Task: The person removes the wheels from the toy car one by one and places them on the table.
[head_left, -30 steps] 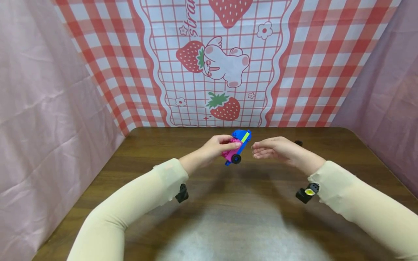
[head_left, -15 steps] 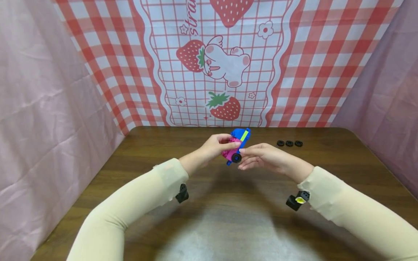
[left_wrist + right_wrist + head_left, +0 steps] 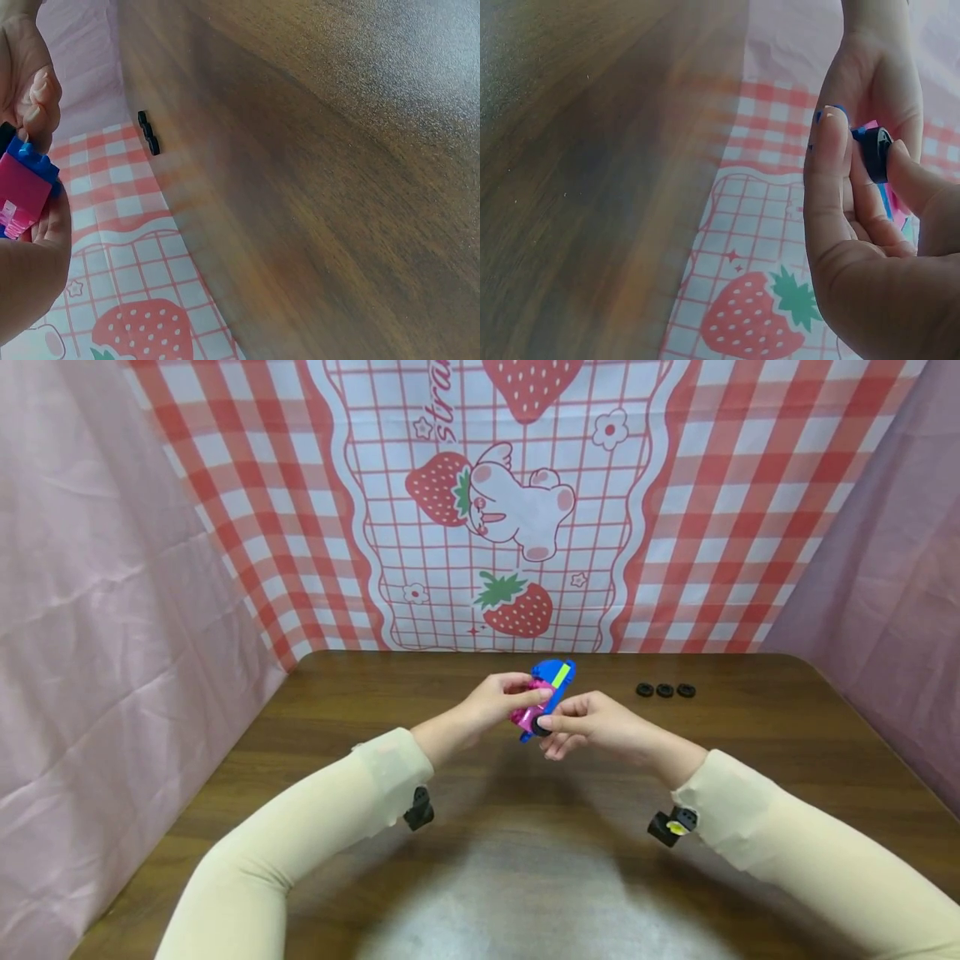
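Note:
A pink and blue toy car (image 3: 553, 673) with a lime-green strip is held tilted above the table by my left hand (image 3: 486, 703), thumb across its near side. My right hand (image 3: 604, 728) is at the car's lower end. In the right wrist view its thumb tip lies against a black wheel (image 3: 874, 155) on the car, with its fingers curled around the other side. The left wrist view shows the car's pink block (image 3: 22, 191) and blue studded part (image 3: 34, 159) at the left edge. My fingers hide much of the car.
Three loose black wheels (image 3: 664, 690) lie in a row at the back right of the brown wooden table (image 3: 480, 877). Behind the table hangs a red-and-white strawberry cloth (image 3: 390, 552), with pink curtains (image 3: 90, 635) at the sides.
My right hand has come left from beside the car to its lower end, thumb now on the wheel. The loose wheels it covered show now. My left hand still holds the car.

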Motion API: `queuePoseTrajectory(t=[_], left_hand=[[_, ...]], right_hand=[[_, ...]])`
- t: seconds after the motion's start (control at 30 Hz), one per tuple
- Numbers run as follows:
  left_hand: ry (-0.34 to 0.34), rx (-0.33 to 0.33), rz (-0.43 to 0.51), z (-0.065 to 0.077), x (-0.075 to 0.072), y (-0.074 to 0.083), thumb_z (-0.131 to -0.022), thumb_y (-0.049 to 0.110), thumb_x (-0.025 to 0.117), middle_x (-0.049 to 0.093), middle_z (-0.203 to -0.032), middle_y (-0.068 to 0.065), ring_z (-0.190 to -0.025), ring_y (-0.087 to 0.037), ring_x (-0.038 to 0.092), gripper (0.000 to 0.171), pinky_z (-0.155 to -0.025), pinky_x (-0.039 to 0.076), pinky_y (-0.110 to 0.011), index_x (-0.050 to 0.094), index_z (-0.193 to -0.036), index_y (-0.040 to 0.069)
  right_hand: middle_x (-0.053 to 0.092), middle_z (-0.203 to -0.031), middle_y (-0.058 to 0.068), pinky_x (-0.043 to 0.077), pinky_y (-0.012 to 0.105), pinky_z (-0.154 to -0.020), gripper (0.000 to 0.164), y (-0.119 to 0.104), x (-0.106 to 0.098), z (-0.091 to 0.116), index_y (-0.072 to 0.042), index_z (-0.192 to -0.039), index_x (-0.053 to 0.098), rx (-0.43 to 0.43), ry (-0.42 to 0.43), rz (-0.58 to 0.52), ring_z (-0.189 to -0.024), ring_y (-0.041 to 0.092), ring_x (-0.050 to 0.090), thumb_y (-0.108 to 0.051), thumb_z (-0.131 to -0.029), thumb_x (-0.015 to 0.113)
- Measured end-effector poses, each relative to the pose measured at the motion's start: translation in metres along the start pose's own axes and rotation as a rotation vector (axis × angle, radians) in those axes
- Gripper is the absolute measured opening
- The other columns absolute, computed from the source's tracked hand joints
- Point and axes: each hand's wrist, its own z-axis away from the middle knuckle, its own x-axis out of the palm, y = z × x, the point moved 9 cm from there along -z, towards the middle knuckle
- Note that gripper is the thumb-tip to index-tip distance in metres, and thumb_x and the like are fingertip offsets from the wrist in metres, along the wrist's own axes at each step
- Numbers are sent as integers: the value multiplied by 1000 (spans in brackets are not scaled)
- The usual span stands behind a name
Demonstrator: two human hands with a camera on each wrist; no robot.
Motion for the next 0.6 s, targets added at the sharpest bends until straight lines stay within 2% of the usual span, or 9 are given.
queuePoseTrajectory(t=[0.17, 0.33, 0.47, 0.6], left_hand=[[-55, -19, 30, 1, 5, -2, -96, 29, 61, 64, -119, -14, -94, -12, 59, 45, -82, 52, -27, 53, -133, 3], [-100, -26, 52, 3, 9, -2, -97, 25, 59, 62, -122, -16, -98, -14, 60, 49, -90, 53, -31, 44, -139, 3], [-119, -26, 54, 5, 11, -2, -98, 24, 58, 62, -121, -17, -98, -14, 61, 49, -94, 52, -34, 44, -139, 0], [-118, -24, 49, 5, 10, -4, -98, 23, 59, 65, -112, -15, -90, -12, 61, 47, -87, 55, -30, 48, -136, -2]], right_hand=[[73, -84, 13, 57, 47, -77, 40, -5, 2, 0, 17, -104, 59, -35, 17, 41, -73, 24, 71, -23, -98, 59], [73, -82, 12, 58, 44, -75, 41, -7, 1, -1, 16, -100, 59, -53, 26, 73, -71, 23, 71, -25, -97, 60], [73, -82, 11, 58, 44, -74, 40, -7, 4, -1, 15, -99, 59, -62, 1, 92, -73, 27, 71, -25, -97, 60], [72, -82, 10, 58, 46, -75, 38, -7, 7, -1, 15, -99, 59, -64, -36, 97, -73, 26, 70, -23, -97, 61]])
